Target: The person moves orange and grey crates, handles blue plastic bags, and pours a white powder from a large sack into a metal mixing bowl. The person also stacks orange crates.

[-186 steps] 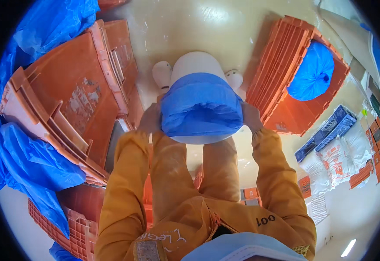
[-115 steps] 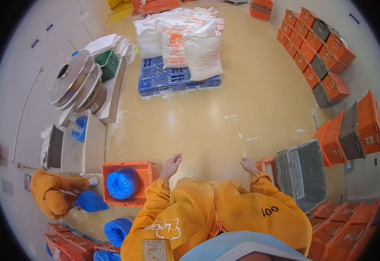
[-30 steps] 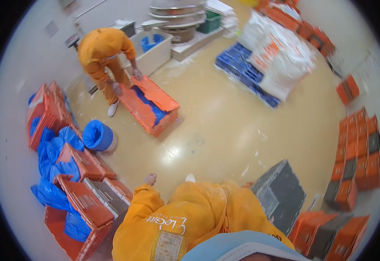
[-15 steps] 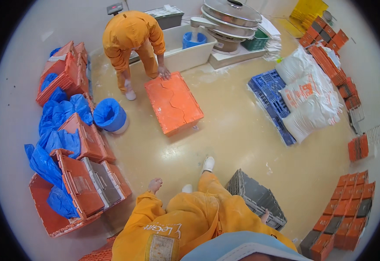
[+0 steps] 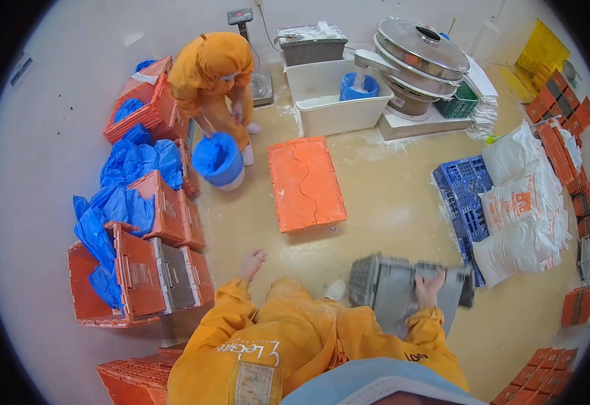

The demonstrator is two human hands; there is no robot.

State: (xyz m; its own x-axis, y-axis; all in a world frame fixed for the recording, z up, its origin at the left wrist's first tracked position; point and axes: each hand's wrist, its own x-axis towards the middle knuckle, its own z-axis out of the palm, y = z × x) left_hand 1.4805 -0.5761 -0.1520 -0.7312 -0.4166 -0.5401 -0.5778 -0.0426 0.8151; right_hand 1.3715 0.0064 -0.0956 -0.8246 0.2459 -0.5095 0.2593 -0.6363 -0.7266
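Note:
My right hand (image 5: 429, 289) grips a grey plastic crate (image 5: 393, 297) at its side. The crate hangs tilted beside my right leg, and part of it is motion-blurred. My left hand (image 5: 251, 265) is held out over the floor with nothing in it, its fingers loosely bent. Ahead of me an orange lidded crate (image 5: 306, 183) stands on the floor, its two lid flaps meeting along a wavy seam. A co-worker in orange (image 5: 210, 74) bends at the far left, a hand at the rim of a blue-lined bucket (image 5: 219, 162).
Orange crates (image 5: 140, 270) with blue bags line the left wall. White sacks (image 5: 521, 209) lie on a blue pallet (image 5: 462, 196) at the right. A white tub (image 5: 342, 118) and a round metal sifter (image 5: 420, 57) stand at the back. Folded orange crates (image 5: 136, 374) lie near my left.
My right hand has come up with the grey crate, swinging it forward and right. The co-worker has let go of the orange crate and moved to the bucket. My view has shifted.

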